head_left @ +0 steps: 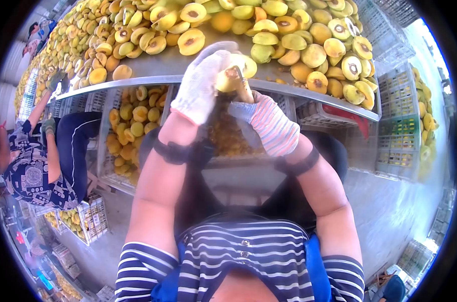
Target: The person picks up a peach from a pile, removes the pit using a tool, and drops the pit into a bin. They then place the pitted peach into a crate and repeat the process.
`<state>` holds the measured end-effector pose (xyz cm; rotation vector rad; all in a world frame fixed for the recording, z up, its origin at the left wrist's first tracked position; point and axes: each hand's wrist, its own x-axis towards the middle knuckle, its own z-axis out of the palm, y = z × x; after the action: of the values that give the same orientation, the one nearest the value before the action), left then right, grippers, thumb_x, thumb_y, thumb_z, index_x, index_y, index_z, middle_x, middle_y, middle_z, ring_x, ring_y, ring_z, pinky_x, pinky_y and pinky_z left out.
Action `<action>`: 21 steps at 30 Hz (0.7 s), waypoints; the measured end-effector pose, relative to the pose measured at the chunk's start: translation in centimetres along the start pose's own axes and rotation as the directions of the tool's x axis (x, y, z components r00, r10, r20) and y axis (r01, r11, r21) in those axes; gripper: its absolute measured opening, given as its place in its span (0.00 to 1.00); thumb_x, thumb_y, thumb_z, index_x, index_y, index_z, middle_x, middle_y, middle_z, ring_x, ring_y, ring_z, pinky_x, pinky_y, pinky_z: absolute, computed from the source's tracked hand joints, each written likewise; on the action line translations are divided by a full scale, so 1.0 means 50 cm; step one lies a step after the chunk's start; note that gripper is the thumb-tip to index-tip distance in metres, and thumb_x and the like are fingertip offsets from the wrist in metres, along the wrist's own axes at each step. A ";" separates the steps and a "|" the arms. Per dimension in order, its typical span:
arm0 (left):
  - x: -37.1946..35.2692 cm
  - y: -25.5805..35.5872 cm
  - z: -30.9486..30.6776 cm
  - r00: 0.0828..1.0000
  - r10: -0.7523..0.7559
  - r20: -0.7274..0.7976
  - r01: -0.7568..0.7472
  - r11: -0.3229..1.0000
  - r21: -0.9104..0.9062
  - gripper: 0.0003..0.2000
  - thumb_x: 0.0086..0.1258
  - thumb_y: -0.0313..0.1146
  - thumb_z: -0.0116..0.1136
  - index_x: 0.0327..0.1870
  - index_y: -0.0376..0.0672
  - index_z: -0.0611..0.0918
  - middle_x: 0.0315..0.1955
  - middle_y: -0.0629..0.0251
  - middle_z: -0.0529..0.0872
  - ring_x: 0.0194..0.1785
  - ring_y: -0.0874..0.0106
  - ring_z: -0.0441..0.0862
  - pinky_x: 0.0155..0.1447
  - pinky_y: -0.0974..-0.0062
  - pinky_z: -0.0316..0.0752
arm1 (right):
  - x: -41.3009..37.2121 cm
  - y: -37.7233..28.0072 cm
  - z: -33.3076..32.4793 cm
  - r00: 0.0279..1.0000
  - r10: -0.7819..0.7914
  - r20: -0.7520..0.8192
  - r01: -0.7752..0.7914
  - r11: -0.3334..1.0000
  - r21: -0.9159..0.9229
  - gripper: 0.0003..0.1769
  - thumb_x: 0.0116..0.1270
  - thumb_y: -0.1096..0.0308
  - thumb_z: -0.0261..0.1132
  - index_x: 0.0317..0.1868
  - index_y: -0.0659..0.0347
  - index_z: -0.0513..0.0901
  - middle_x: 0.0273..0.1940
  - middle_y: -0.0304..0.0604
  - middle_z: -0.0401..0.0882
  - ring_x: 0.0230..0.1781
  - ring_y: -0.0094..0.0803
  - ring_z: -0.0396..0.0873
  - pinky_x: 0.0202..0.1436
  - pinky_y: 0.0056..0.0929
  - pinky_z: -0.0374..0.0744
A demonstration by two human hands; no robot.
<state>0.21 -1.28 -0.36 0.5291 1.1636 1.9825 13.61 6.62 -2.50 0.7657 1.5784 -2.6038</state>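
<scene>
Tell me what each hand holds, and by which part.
Left hand: a yellow fruit, gripped by its outer side. Right hand: a tool, gripped by its handle.

The lone head camera is looking forward and steeply down through a wide, round-edged view, catching the navy-and-white striped shirt (213, 244) close below, framing the white-gloved left hand (202, 83) and striped-gloved right hand (273, 125) nearby, and showing the silver metal table (171, 61) beyond.

Place: fruit-processing workshop
Metal table (160, 65): is bearing heaped halved fruit (191, 42)
Crates (398, 143): are holding more fruit
Co-worker (34, 173): is sitting alongside
</scene>
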 end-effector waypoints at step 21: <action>-0.048 0.043 -0.041 0.989 -0.118 0.091 0.135 0.969 -0.205 0.20 0.79 0.47 0.49 0.52 0.36 0.78 0.40 0.47 0.86 0.41 0.54 0.86 0.44 0.58 0.86 | -0.103 -0.071 -0.060 0.994 0.078 0.073 -0.049 0.942 -0.333 0.16 0.58 0.62 0.72 0.43 0.59 0.78 0.22 0.30 0.71 0.15 0.17 0.65 0.18 0.18 0.64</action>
<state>-0.58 -4.91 0.55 0.4082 0.9035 1.9286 18.49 9.60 1.42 0.6560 1.8616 -2.2069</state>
